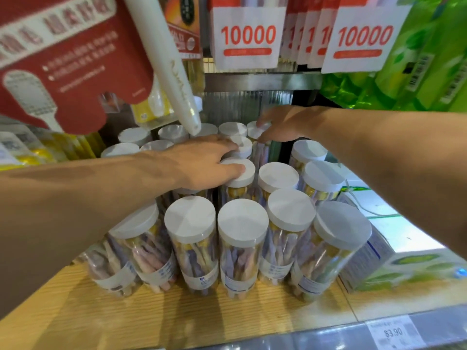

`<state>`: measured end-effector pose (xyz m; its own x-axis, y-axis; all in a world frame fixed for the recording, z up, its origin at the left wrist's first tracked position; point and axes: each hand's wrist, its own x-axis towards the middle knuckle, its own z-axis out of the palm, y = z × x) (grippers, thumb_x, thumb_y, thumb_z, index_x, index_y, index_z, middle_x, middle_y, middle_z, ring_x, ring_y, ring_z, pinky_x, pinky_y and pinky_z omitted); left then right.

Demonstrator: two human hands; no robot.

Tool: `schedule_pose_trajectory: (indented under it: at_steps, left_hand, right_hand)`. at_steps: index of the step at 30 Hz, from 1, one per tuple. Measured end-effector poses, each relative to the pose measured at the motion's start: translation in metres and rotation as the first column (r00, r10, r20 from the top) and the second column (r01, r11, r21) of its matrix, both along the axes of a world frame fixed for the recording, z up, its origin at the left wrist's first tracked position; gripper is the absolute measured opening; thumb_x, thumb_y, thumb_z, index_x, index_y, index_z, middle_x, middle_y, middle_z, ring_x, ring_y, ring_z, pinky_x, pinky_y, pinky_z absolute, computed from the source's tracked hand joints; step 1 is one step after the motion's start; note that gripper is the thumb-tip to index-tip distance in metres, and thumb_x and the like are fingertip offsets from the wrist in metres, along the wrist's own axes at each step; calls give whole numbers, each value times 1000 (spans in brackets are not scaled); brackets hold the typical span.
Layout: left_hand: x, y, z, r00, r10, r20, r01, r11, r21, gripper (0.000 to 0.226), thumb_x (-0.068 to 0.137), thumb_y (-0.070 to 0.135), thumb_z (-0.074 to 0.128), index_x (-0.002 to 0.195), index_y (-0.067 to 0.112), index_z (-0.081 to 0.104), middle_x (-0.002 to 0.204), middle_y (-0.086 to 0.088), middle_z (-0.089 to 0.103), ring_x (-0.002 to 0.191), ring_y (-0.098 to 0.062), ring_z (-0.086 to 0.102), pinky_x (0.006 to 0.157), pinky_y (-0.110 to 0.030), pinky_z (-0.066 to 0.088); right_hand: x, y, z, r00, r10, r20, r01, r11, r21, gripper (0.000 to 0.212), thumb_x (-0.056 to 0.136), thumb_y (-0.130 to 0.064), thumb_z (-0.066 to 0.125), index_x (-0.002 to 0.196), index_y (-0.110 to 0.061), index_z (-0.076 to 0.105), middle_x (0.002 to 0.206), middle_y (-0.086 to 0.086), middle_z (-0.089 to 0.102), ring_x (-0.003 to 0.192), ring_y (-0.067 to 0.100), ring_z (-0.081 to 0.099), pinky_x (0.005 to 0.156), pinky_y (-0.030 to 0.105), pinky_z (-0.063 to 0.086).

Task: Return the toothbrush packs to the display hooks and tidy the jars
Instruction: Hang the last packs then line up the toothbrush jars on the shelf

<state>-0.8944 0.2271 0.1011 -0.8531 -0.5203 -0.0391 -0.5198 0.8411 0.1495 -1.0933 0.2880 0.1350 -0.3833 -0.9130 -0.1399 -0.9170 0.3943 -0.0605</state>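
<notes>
Several clear jars with white lids, filled with pastel toothbrushes, stand packed on a wooden shelf (151, 322). My left hand (202, 160) lies across the lids of the middle jars; its thumb presses on one lid (246, 173) and its fingers reach the lid behind (243, 145). My right hand (280, 125) reaches to the back row and grips the lid of a rear jar (257, 131) with curled fingers. A red toothbrush pack (70, 59) with a white toothbrush handle (171, 66) hangs at the upper left, above the jars.
White packs marked 10000 (249, 36) hang from hooks above the jars. Green packages (417, 59) fill the upper right. A green and white box (394, 261) sits right of the jars. Yellow packs (25, 152) stand at the left. A price tag (393, 332) is on the shelf edge.
</notes>
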Motion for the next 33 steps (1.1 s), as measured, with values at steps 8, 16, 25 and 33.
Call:
schedule_pose_trajectory:
  at_steps: [8,16,25,33]
  left_hand:
    - [-1,10,4,1000,9,-18,-8,1000,16,60,100,64,38,154,39,35,164,8,32,146,-20,37,115,-34,31]
    - [-3,24,10,967,-164,-196,182,980,79,33,99,46,54,131,42,61,139,19,57,123,-7,54,102,-34,49]
    - [-6,65,22,902,-340,-268,363,931,38,49,91,63,55,129,35,68,134,16,61,125,-6,55,102,-32,47]
    - [0,102,10,923,-385,-22,376,912,-163,57,80,77,58,118,36,67,132,15,53,121,-13,53,95,-43,51]
  right_hand:
    - [-6,33,21,984,-22,-179,54,983,173,38,92,-39,57,128,-26,61,131,5,57,116,29,58,97,43,54]
    - [-2,34,16,948,40,-315,90,918,387,73,71,-45,77,138,-22,58,138,6,56,123,30,58,98,45,55]
    - [-8,31,10,992,-55,-115,71,987,145,55,75,-37,85,122,-25,59,126,3,58,99,28,70,80,41,64]
    - [2,31,0,996,81,-43,-84,995,-53,48,76,-30,82,114,-34,53,125,-2,53,110,24,56,86,34,53]
